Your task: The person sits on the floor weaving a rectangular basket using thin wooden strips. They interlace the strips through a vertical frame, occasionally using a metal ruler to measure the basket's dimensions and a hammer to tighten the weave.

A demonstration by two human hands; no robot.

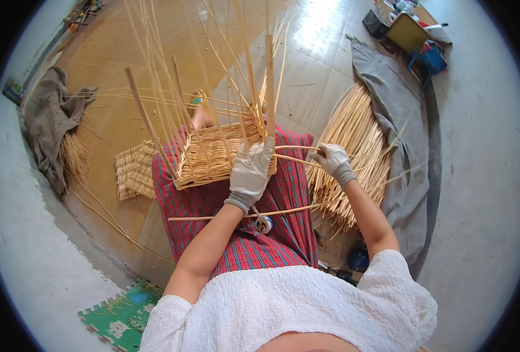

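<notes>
A rectangular wicker basket (219,145), partly woven, rests on my lap over a red checked cloth (183,205). Thick corner stakes (270,82) and many thin upright rods rise from it. My left hand (253,170), in a pale work glove with a grey cuff, grips the basket's near right corner, fingers up along the corner stake. My right hand (334,160), gloved too, is closed on thin wicker strands (295,154) that run from that corner to the right. A single rod (219,217) lies across my lap beside a small round tape measure (263,224).
A big bundle of wicker rods (351,158) lies on the right, partly under a grey cloth (397,117). Woven panels (134,170) lie on the floor to the left. Another grey cloth (54,117) covers more rods. A green foam mat (122,317) is lower left.
</notes>
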